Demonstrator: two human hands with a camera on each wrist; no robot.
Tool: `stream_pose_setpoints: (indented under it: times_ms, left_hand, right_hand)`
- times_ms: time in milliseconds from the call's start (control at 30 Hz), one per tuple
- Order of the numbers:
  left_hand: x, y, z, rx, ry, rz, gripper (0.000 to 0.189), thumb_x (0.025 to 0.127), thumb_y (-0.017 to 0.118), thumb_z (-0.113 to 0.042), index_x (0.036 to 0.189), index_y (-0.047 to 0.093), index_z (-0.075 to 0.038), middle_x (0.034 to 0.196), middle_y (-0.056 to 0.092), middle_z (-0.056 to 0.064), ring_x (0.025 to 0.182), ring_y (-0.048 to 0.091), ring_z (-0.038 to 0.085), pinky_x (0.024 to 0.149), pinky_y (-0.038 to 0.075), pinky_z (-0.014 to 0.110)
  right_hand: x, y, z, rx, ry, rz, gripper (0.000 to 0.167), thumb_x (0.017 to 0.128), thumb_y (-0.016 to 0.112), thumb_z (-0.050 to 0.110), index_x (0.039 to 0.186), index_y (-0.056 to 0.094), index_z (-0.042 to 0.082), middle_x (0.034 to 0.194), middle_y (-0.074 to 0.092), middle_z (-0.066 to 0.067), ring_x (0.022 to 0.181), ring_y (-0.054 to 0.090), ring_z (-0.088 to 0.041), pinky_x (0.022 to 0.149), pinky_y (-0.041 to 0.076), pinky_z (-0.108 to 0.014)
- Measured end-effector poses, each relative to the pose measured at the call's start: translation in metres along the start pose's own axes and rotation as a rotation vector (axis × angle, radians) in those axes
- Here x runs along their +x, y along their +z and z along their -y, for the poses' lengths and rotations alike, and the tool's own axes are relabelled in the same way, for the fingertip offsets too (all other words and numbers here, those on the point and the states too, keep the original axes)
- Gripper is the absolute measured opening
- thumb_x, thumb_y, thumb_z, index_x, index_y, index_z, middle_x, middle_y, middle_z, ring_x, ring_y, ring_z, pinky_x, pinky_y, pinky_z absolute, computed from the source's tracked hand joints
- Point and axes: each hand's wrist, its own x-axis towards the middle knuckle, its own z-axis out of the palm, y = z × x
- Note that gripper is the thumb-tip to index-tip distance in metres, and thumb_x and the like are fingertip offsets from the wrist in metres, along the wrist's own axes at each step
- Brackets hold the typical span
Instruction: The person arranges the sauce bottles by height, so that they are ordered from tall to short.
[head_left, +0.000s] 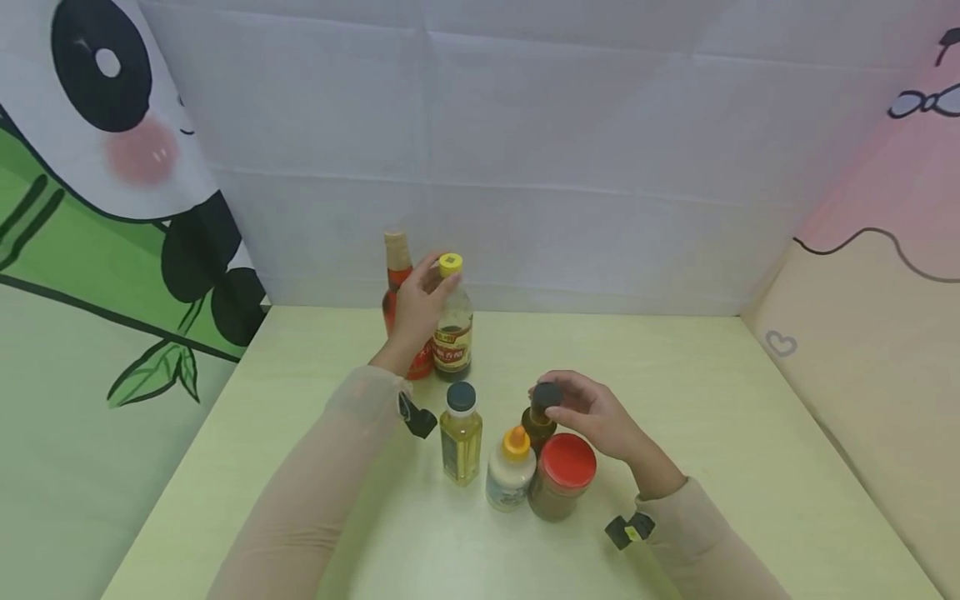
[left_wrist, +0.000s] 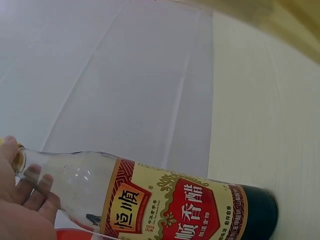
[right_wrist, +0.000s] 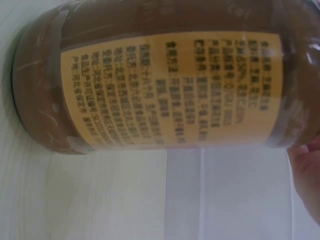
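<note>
My left hand (head_left: 422,304) holds the neck of a vinegar bottle (head_left: 453,333) with a yellow cap. In the left wrist view, fingers curl behind the clear neck of this vinegar bottle (left_wrist: 165,200), above its red and cream label. Just left of it stands a red bottle (head_left: 397,283) with a tan top, partly covered by the hand. My right hand (head_left: 600,417) pinches a dark brown bottle (head_left: 537,425) by its black cap, thumb on the near side. A jar with a red lid (head_left: 567,462) hides that bottle's lower part.
A white squeeze bottle (head_left: 510,479) with an orange nozzle stands beside the red-lidded jar. Left of it is a yellow oil bottle (head_left: 461,442) with a dark cap. The jar of brown paste (right_wrist: 170,90) fills much of the right wrist view. A pale curtain (head_left: 570,167) borders the table's back edge.
</note>
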Motion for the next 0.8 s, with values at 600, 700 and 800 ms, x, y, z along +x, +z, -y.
stream_pose_setpoints:
  times_ms: [600, 700, 800]
  left_hand:
    - [0.0, 0.003, -0.009, -0.025, -0.045, 0.026, 0.049, 0.094, 0.067, -0.022, 0.139, 0.052, -0.01, 0.124, 0.063, 0.012, 0.116, 0.059, 0.024, 0.099, 0.045, 0.038]
    - [0.002, 0.004, -0.007, -0.022, -0.054, 0.024, 0.049, 0.093, 0.068, -0.022, 0.138, 0.052, -0.01, 0.123, 0.063, 0.011, 0.116, 0.059, 0.023, 0.099, 0.045, 0.038]
    - [0.003, 0.004, -0.005, -0.026, -0.064, 0.025, 0.05, 0.093, 0.069, -0.023, 0.138, 0.052, -0.012, 0.124, 0.063, 0.011, 0.116, 0.059, 0.022, 0.099, 0.045, 0.037]
  right_hand:
    - [0.0, -0.002, -0.002, -0.011, -0.036, -0.018, 0.035, 0.093, 0.06, -0.001, 0.126, 0.051, -0.007, 0.12, 0.058, -0.027, 0.103, 0.063, -0.021, 0.086, 0.054, -0.032]
    - [-0.001, -0.003, -0.002, -0.002, -0.036, -0.014, 0.035, 0.093, 0.06, -0.001, 0.126, 0.051, -0.007, 0.12, 0.058, -0.027, 0.104, 0.063, -0.021, 0.086, 0.054, -0.032]
    - [0.0, -0.003, -0.002, 0.007, -0.045, -0.009, 0.034, 0.093, 0.06, -0.002, 0.126, 0.051, -0.008, 0.12, 0.057, -0.028, 0.104, 0.063, -0.022, 0.086, 0.054, -0.032]
